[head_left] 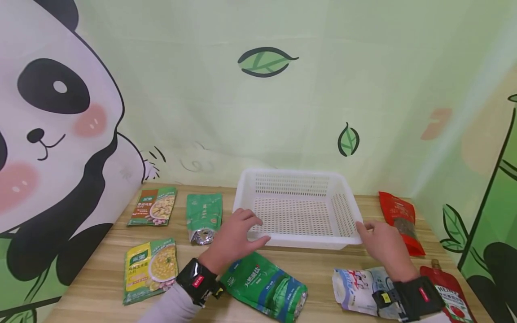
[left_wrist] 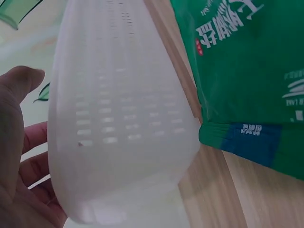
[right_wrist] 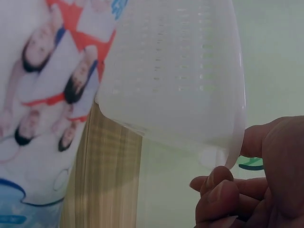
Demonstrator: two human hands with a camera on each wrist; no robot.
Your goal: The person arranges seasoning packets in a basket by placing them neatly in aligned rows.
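Note:
A white perforated plastic basket (head_left: 299, 240) stands at the back middle of the table. My left hand (head_left: 236, 233) is at its front left corner, fingers over the rim and thumb spread apart in front. In the left wrist view, the fingers (left_wrist: 35, 166) pass behind the basket's rim. My right hand (head_left: 381, 244) pinches the front right corner; in the right wrist view its fingertips (right_wrist: 219, 178) are at the rim. Below my left hand lies a green salt pouch (head_left: 266, 287). A white and blue pouch (head_left: 355, 289) is partly hidden under my right wrist.
At left lie a brown and green soup packet (head_left: 153, 206), a yellow and green soup packet (head_left: 149, 269) and a green pouch (head_left: 203, 215) with a silver end. A red pouch (head_left: 400, 220) and a red ketchup pouch (head_left: 452, 291) lie at right. A printed cloth (head_left: 202, 112) hangs behind.

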